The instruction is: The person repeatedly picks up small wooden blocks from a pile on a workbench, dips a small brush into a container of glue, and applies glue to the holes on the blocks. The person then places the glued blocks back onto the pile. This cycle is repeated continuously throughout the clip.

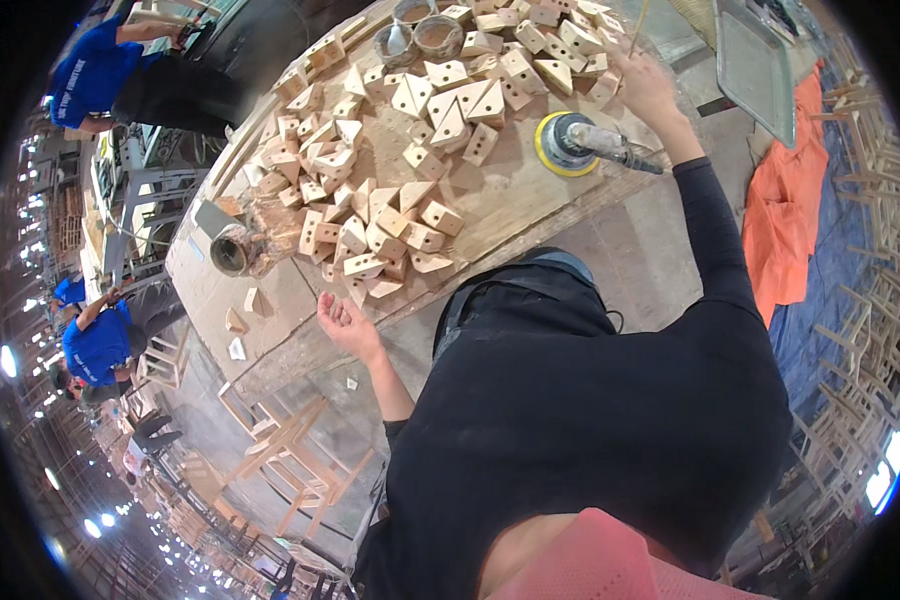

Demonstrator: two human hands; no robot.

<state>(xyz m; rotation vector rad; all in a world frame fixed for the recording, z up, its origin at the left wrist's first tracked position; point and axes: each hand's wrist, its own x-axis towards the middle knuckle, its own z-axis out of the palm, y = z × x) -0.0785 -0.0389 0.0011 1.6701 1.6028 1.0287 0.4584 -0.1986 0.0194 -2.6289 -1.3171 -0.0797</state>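
My left hand [345, 325] is palm up at the table's near edge, its fingers loosely curled and apart, with nothing visible in them. Right beside it lies a pile of wooden corner blocks [380, 238] with drilled holes. At the far right of the table my right hand [650, 88] is closed around a thin wooden stick [639, 28] that points up and away; its lower end is hidden by the fingers. A disc sander [567, 143] with a yellow-rimmed pad rests on the table below that hand, apart from it. More wooden blocks [455, 105] are heaped beyond the sander.
Tape rolls [437, 36] stand at the back of the wooden table [500, 215], and a glue-crusted container [232, 250] at its left. A grey tray [755, 70] and orange sheet [785, 200] are at right. Chair frames [295, 465] stand lower left; people in blue shirts [98, 345] work beyond.
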